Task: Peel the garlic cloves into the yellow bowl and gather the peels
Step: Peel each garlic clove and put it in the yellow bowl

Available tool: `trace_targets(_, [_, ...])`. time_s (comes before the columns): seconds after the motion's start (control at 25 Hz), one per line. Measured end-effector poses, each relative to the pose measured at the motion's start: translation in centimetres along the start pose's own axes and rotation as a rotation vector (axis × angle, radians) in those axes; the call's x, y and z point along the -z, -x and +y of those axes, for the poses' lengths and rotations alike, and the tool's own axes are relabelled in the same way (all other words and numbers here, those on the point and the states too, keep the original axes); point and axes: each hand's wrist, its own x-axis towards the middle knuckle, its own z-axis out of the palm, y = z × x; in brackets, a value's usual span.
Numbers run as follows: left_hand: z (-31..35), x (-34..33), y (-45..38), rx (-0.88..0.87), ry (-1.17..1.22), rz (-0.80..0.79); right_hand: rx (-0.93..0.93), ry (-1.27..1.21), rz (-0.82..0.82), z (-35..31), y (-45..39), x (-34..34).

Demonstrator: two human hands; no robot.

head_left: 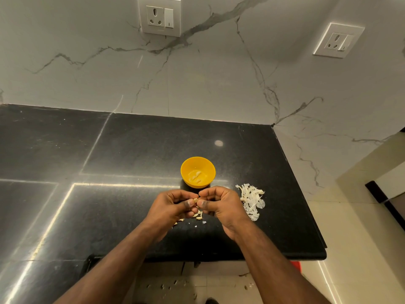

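Above the black counter (135, 150), the left hand (173, 207) and right hand (221, 205) pinch one garlic clove (195, 200) between thumbs and fingertips. The yellow bowl (205, 166) just beyond holds peeled cloves (195, 176). Peels (252, 200) lie piled right of the hands; unpeeled cloves (199, 215) lie beneath them.

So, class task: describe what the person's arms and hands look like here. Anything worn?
Both forearms are bare right to the bottom of the picture: no sleeves show. The left hand and right hand wear no gloves, and no rings, watch or bracelet can be seen. The fingernails look short.
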Motion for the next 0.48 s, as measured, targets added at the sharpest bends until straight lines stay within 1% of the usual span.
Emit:
trace_targets(0.12, [-0.2, -0.3, -0.1, -0.006, 0.000, 0.013, 0.002, -0.017, 0.021, -0.1, -0.1, -0.1])
trace_targets(0.28, [-0.4, -0.4, -0.3, -0.023, -0.046, 0.029, 0.040, 0.029, 0.058, 0.0, -0.3, -0.3])
trace_targets(0.4, [-0.3, -0.5, -0.2, -0.025, 0.009, 0.073, 0.047, 0.079, 0.087, 0.4, -0.3, -0.4])
trace_targets(0.48, [-0.1, -0.5, -0.4, -0.025, 0.087, 0.101, 0.050, 0.182, 0.093, 1.0, -0.2, -0.3])
